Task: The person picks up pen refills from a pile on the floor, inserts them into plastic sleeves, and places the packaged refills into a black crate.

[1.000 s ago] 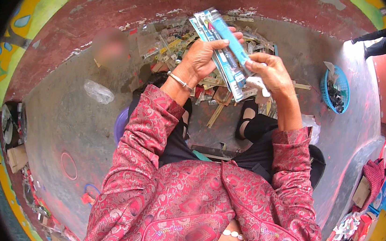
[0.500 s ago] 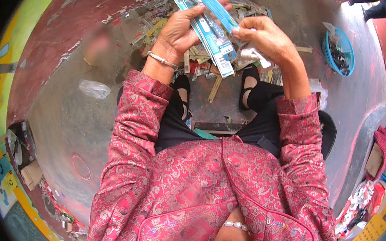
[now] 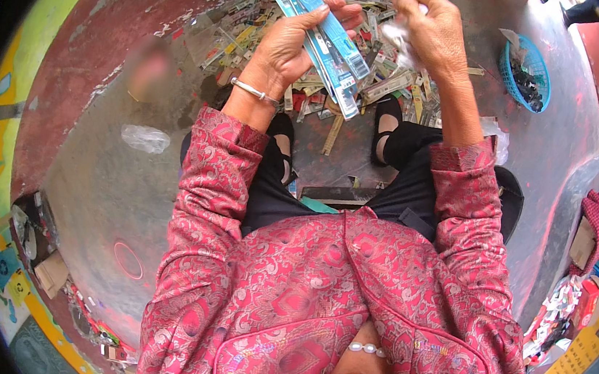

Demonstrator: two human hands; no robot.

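Up ahead, my left hand (image 3: pixel 289 43) grips several long, slim blue-and-clear packages (image 3: pixel 326 47). Its thumb presses on top of them, and they fan slightly apart at the lower end. What is inside the packages is too small to make out. My right hand (image 3: pixel 436 33) is raised to the right, apart from the packages, with its fingers curled. A crumpled white piece (image 3: pixel 401 41), like cloth or tissue, hangs from its palm. Whether its fingertips pinch anything else cannot be seen.
Beyond my feet, a wide pile of slim packages (image 3: pixel 246 35) covers the floor. A blue plastic basket (image 3: pixel 527 72) with dark items stands at the right. A clear plastic bag (image 3: pixel 145 139) lies to the left. Boxes and a red cloth (image 3: pixel 598 218) line the right edge.
My right hand has come off the packages and moved up and to the right, still with the white piece. The top package now lies flatter along the others in my left hand.
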